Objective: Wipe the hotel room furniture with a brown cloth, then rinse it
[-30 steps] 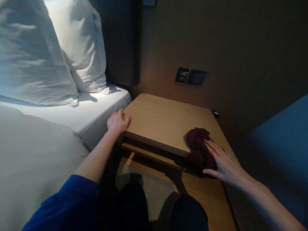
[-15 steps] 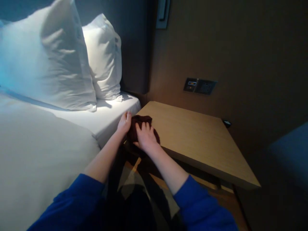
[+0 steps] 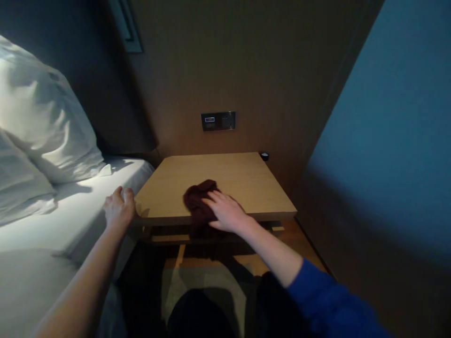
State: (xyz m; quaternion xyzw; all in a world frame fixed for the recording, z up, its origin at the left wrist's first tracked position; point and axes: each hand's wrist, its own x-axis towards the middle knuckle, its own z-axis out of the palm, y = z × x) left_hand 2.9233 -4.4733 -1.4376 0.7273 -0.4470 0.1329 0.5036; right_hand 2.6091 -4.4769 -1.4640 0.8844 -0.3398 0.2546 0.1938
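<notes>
A dark red cloth [image 3: 199, 199] lies bunched on the front edge of a light wooden bedside table [image 3: 246, 180], part of it hanging over the edge. My right hand [image 3: 225, 211] rests on the cloth, fingers spread over it and pressing it to the tabletop. At the table's front left corner, beside the mattress edge, is my left hand [image 3: 120, 206]. Its fingers are partly curled and apart, with nothing seen in them.
White pillows [image 3: 45, 117] and a white-sheeted mattress [image 3: 88, 202] are on the left. A socket panel [image 3: 218, 121] is on the wall behind the table. A small dark round object [image 3: 264, 156] sits by the back right corner.
My right hand and the cloth have moved right along the table's front edge, away from the left corner. My left hand has parted from the cloth. The view has turned right.
</notes>
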